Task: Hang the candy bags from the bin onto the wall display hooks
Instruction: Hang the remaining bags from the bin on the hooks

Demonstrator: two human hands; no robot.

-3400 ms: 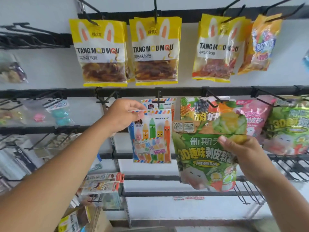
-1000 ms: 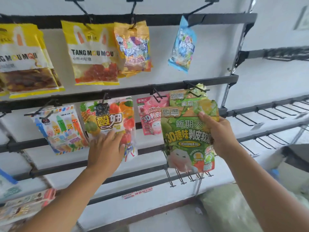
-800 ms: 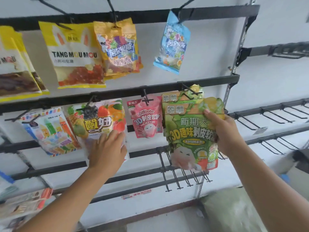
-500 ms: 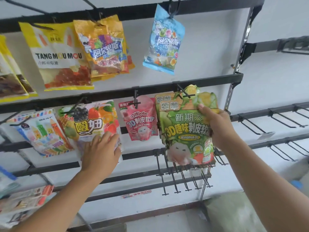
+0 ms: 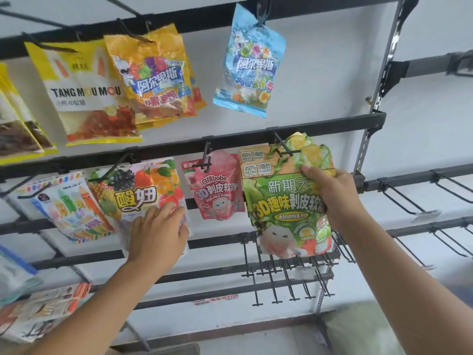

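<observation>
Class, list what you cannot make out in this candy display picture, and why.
Head view: lower part of the fruit bag, behind the left hand.
Head view: second green bag, mostly behind the green bag in the right hand.
Head view: yellow bags at left, cut by the frame edge.

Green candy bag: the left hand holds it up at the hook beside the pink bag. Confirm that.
Not the left: in the head view the right hand grips the green candy bag at the hook beside the pink bag.
</observation>
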